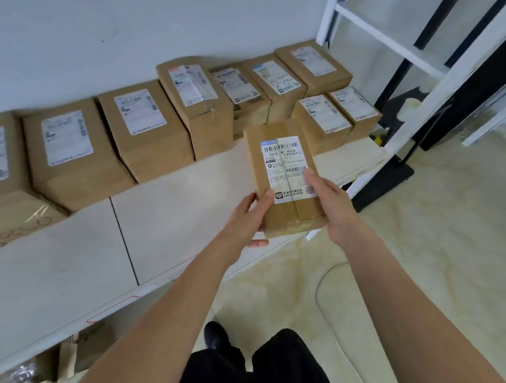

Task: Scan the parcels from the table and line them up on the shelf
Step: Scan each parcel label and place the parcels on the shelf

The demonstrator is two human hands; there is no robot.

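Note:
A small brown cardboard parcel (282,175) with a white shipping label facing up is held over the front edge of the pale shelf board (161,221). My left hand (248,217) grips its near left corner, thumb on top beside the label. My right hand (331,202) grips its right side, thumb resting on the label. Along the wall at the back of the shelf stands a row of several labelled brown parcels (143,125), with two smaller ones (324,121) in front at the right end.
A white shelf upright (448,82) rises at the right. Beside it a black stand with a flat base (385,181) sits on the glossy cream floor. A thin cable (324,311) lies on the floor. Lower shelf items (67,354) show below.

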